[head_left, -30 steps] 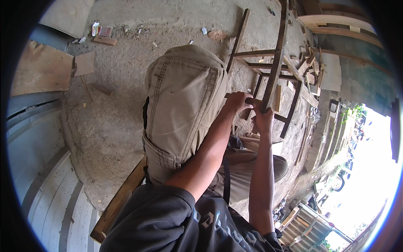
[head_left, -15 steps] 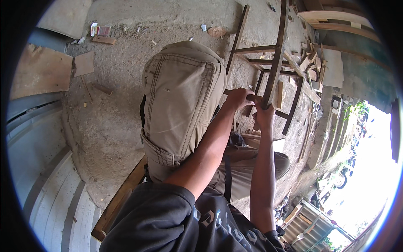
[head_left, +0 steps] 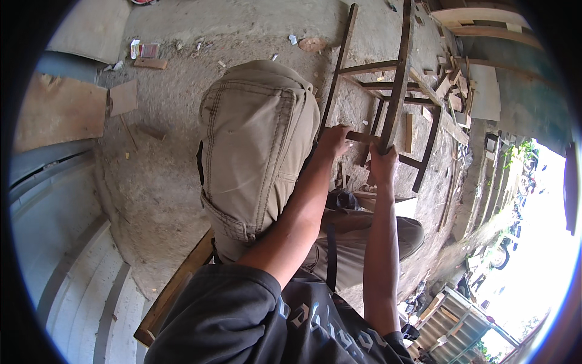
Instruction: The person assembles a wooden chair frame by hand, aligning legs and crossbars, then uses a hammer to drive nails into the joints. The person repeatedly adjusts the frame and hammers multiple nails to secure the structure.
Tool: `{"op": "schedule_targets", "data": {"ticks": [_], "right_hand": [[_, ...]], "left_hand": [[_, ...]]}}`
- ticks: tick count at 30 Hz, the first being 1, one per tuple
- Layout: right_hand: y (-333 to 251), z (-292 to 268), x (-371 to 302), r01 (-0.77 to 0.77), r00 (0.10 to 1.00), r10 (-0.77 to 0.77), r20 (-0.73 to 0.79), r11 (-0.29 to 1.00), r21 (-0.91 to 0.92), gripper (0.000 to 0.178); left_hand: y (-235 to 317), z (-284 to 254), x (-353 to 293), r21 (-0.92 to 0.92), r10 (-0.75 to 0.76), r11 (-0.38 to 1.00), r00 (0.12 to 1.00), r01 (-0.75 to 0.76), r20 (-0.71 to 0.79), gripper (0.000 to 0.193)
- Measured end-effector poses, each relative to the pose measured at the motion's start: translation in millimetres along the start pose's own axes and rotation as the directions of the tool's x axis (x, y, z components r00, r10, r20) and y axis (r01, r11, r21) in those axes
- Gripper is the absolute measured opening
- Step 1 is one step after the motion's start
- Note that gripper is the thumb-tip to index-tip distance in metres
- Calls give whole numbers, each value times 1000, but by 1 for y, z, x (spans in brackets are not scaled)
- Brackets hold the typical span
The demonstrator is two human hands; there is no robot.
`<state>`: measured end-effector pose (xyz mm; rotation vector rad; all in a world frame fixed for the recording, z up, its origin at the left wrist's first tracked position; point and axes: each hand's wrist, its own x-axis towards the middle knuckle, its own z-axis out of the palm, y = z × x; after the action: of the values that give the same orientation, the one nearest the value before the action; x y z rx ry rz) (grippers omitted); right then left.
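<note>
A dark brown wooden frame (head_left: 397,91), like an unfinished chair or stool, leans in front of me at the upper right, its long posts joined by crossbars. My left hand (head_left: 334,141) is closed around its near left corner, where a short crossbar (head_left: 362,138) meets the left post (head_left: 341,64). My right hand (head_left: 383,165) wraps the near end of the thick right post, with the thumb up against the wood. Both sets of fingers are partly hidden under the frame. My raised knee in khaki trousers (head_left: 254,145) stands left of the frame.
Wood offcuts (head_left: 454,91) lie piled at the right, beside leaning boards. A light wooden piece (head_left: 409,133) rests on the floor beyond the frame. Metal sheeting (head_left: 66,212) lines the left side. A wooden seat edge (head_left: 176,285) shows beneath me. Small scraps and a brick-like block (head_left: 151,63) dot the dirt floor.
My left hand has slid left along the crossbar, away from my right hand, baring the bar between them. The frame has shifted slightly; my right hand stays on the post's end.
</note>
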<state>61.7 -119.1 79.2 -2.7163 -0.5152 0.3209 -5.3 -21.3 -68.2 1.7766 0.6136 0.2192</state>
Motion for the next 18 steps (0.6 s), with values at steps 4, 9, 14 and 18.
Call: {"op": "schedule_targets", "data": {"ticks": [4, 9, 14, 18], "right_hand": [[-8, -7, -3, -11, 1000, 11, 13, 1000, -20, 51], [-24, -11, -13, -54, 998, 52, 36, 997, 54, 50], [-31, -12, -14, -50, 999, 50, 6, 998, 45, 47], [-22, -13, -5, -54, 999, 54, -10, 999, 8, 45]], "left_hand": [[-17, 6, 2, 54, -166, 984, 986, 168, -30, 50], [-38, -5, -5, 12, -500, 866, 866, 500, -16, 38], [-62, 3, -1, -101, -556, 831, 812, 547, -180, 32], [-85, 10, 9, -91, -562, 827, 808, 555, -175, 34]]}}
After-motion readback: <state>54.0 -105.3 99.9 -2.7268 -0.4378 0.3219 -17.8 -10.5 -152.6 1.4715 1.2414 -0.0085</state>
